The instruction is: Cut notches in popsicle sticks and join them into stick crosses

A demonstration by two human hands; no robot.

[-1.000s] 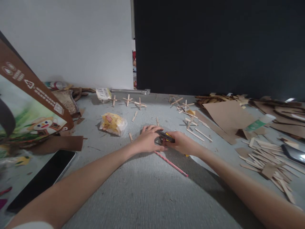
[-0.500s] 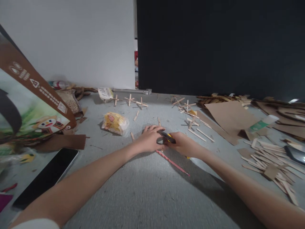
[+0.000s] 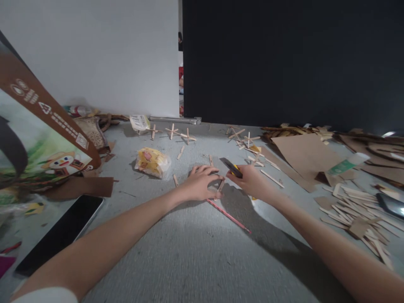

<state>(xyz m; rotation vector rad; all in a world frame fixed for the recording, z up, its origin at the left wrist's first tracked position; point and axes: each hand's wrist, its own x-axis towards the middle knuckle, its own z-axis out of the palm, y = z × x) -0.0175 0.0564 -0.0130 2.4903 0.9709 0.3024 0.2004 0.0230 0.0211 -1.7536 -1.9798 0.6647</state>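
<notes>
Utility knife [image 3: 233, 168], black and yellow, is gripped in the right hand [image 3: 254, 183], its dark end pointing away to the left over the gray table [image 3: 176, 261]. Just beside it, the left hand [image 3: 200, 184] arches low, thumb and forefinger holding a short craft stick [image 3: 221, 185] between them. A pink pencil [image 3: 230, 217] lies slanted near the left thumb; beyond the left hand sits a yellow snack packet [image 3: 152, 163], and a loose pile of craft sticks [image 3: 345, 210] spreads at the right.
</notes>
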